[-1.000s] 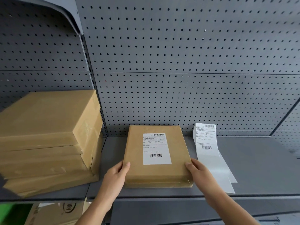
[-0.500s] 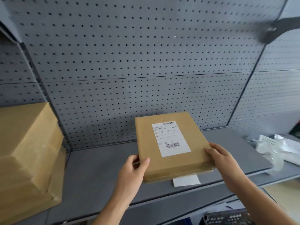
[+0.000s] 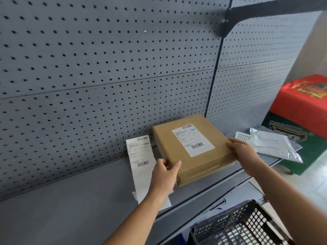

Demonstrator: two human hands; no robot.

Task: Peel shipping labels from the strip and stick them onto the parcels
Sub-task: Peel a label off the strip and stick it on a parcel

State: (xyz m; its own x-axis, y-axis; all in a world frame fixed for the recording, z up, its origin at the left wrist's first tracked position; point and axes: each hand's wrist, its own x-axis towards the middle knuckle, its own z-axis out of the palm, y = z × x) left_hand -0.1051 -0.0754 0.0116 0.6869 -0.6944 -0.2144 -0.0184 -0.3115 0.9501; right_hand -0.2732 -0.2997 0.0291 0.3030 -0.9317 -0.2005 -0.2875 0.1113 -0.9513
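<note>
Label strip lies on the grey shelf, 1 label left near its top. Left hand and right hand clasp the labelled parcel, now lifted and carried rightward; likely being set aside, next parcel due.

Bare grey shelf is lying open left of the label strip. To the right, a white pouch and red box are crowding the way, and a black crate is sitting below the shelf edge.

A labelled brown parcel sits tilted beside the white label strip on the shelf.
</note>
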